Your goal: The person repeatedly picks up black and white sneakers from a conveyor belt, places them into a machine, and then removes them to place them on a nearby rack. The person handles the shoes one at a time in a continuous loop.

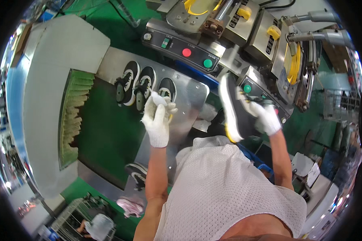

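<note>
My right hand [266,119], in a white knit glove, grips a black sneaker [242,114] with a thick white sole and a touch of yellow at one end. The sneaker is tilted on edge in front of the machine and slightly blurred. My gloved left hand [157,122] is raised over the metal table [189,102], its fingers curled around a small whitish piece [159,99] whose kind I cannot make out. Just beyond it lies a black-and-white sneaker [167,87], partly covered by the hand. Two similar sneakers, a middle one [146,83] and a left one [128,81], lie beside it.
A steel press machine [251,44] with yellow pads and a button panel [185,50] stands ahead. At left is a pale housing [60,52] with a green fringed opening [74,116]. Near my left arm lie another dark shoe [136,173] and a pink shoe [130,207].
</note>
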Demonstrator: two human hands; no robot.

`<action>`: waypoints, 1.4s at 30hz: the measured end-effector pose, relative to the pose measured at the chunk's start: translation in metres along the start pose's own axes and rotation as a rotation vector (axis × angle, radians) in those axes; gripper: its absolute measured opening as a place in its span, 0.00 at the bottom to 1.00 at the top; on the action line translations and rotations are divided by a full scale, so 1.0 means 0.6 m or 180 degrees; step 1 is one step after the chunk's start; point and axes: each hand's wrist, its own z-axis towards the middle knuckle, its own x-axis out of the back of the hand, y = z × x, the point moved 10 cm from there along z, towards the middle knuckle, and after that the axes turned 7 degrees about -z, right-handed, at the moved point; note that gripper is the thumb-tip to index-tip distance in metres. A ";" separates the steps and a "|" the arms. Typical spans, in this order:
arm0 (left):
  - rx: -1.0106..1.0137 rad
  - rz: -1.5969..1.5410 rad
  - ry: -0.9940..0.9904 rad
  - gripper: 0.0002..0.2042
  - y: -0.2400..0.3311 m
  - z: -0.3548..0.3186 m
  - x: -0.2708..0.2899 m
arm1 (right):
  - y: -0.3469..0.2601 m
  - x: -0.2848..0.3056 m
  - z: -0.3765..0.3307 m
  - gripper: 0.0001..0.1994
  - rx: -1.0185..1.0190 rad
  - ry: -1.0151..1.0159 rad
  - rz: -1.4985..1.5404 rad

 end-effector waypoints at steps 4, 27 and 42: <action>0.0058 0.0029 -0.0298 0.16 0.080 0.024 0.011 | 0.120 -0.252 0.107 0.23 0.0042 -0.0500 -0.0726; -0.0309 0.1391 -0.2266 0.27 0.113 -0.010 -0.365 | -0.463 -0.160 -0.054 0.25 0.2210 -0.0340 -0.2038; -0.0600 0.1223 -0.1514 0.29 0.064 -0.036 -0.246 | -0.859 0.228 -0.262 0.17 0.3438 0.1408 -0.0916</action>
